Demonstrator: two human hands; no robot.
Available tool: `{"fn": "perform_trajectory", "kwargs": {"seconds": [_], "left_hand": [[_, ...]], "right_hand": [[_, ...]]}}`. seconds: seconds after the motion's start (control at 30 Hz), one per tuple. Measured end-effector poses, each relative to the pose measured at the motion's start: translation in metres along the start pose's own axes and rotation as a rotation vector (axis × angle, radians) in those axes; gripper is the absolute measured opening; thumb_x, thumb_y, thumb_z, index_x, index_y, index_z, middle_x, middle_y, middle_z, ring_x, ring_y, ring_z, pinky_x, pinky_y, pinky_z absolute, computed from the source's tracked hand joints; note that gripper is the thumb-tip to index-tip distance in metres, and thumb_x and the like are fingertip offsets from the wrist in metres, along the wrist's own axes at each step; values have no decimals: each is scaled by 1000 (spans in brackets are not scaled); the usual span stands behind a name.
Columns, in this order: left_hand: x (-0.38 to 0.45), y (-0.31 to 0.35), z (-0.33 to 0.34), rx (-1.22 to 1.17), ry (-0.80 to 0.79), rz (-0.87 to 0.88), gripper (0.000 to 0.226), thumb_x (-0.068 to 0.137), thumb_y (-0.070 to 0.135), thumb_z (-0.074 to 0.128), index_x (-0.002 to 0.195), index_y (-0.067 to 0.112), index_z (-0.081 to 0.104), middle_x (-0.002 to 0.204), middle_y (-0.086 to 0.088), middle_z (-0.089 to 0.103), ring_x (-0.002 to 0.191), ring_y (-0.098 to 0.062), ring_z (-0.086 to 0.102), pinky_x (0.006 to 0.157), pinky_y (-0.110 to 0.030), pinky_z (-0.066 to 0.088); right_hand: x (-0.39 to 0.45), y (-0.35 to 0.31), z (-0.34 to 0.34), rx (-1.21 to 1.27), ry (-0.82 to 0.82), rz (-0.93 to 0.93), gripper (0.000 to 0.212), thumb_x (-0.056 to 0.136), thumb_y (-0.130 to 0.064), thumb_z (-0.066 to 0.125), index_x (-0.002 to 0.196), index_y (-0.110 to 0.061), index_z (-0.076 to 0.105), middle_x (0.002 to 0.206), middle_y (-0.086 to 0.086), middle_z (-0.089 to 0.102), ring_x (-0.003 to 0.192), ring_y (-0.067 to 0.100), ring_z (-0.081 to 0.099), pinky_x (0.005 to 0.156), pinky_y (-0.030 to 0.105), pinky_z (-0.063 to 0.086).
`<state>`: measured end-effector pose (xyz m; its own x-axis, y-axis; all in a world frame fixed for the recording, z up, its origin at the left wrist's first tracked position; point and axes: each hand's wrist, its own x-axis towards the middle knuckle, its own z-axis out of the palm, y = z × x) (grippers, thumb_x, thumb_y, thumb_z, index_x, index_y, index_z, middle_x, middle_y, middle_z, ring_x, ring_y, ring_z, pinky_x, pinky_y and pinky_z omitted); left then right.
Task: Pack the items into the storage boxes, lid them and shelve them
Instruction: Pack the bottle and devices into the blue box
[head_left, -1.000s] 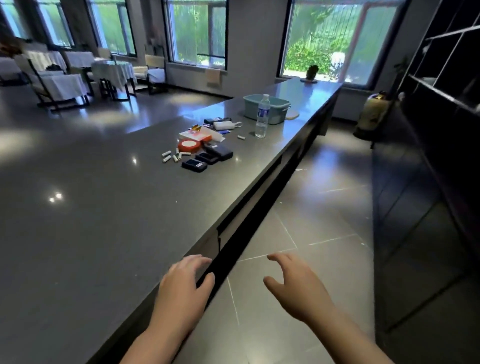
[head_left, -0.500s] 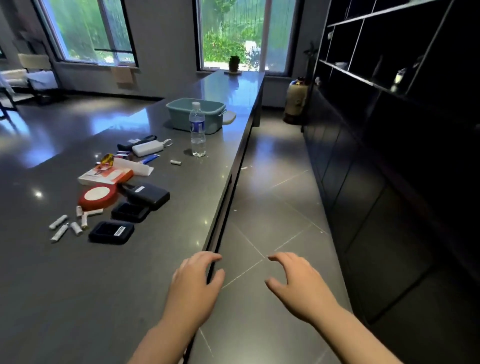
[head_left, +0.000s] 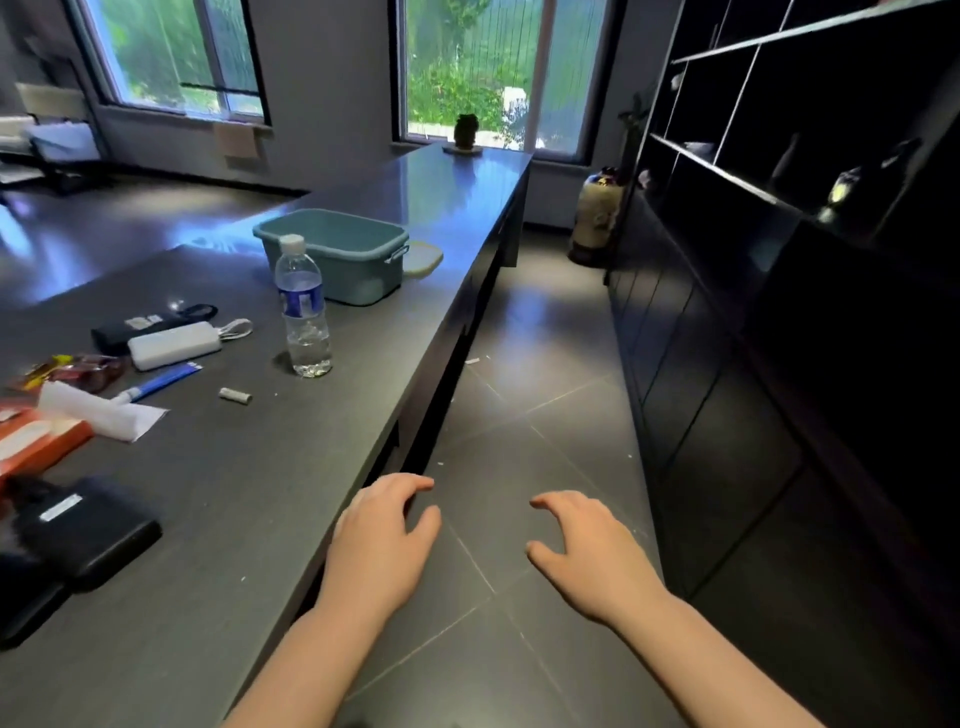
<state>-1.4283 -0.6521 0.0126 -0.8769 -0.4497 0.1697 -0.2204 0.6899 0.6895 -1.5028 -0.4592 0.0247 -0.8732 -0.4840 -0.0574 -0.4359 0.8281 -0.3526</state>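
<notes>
A teal storage box (head_left: 337, 254) stands open on the dark counter (head_left: 218, 467), its pale lid (head_left: 423, 258) lying beside it on the right. Loose items lie nearer me: a water bottle (head_left: 303, 306), a white power bank (head_left: 174, 344), a black pouch (head_left: 130, 327), a blue pen (head_left: 156, 384), a small battery (head_left: 235, 395), white paper (head_left: 98, 413), an orange box (head_left: 36, 441) and black cases (head_left: 88, 530). My left hand (head_left: 382, 540) hovers over the counter's edge, empty, fingers spread. My right hand (head_left: 587, 551) is over the floor, also empty and spread.
Dark shelving (head_left: 805, 156) with cabinets below runs along the right wall. A tiled aisle (head_left: 519, 415) lies between it and the counter. A patterned jar (head_left: 597, 218) stands on the floor at the far end, and a small plant (head_left: 466, 130) sits by the window.
The view has moved forward along the counter, so the items and the teal box are closer and further left. Both hands stay empty and spread in front of me.
</notes>
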Motion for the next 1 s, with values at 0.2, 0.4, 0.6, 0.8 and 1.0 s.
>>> {"fn": "perform_trajectory", "kwargs": {"seconds": [0.2,0.4,0.6,0.8,1.0], "left_hand": [[80,6,32,5,14,-57,30,87,26,58,117,28,61,124,14,57,116,-8,50,98,-27,38],[188,-10,48,-11,124,-110,30,85,22,60,115,28,62,120,14,59,112,-10,52,96,-29,41],[281,-28,46,-4,183,-185,32,86,21,60,117,26,61,119,14,56,110,-8,51,89,-20,36],[308,-46,31,-26,328,-283,26,85,17,62,109,28,64,112,20,57,101,8,51,82,-2,33],[293,-67,16,-14,720,-529,25,76,14,71,84,34,58,90,17,58,89,7,55,72,-7,40]], "right_hand": [[101,20,-21,26,-47,-79,50,91,-38,51,139,-29,41,142,-10,43,130,13,39,106,29,35],[216,22,-20,47,-38,-178,48,92,-38,50,138,-31,40,142,-14,42,129,9,39,103,25,35],[325,-7,-19,82,-59,-326,45,92,-38,50,136,-33,42,139,-17,44,128,6,39,102,24,36],[396,-61,-15,262,-113,-520,43,93,-43,52,135,-36,43,133,-21,47,125,-1,39,98,19,36],[444,-140,2,539,-305,-805,68,83,-45,66,142,-36,33,134,-20,42,125,-2,38,98,16,33]]}}
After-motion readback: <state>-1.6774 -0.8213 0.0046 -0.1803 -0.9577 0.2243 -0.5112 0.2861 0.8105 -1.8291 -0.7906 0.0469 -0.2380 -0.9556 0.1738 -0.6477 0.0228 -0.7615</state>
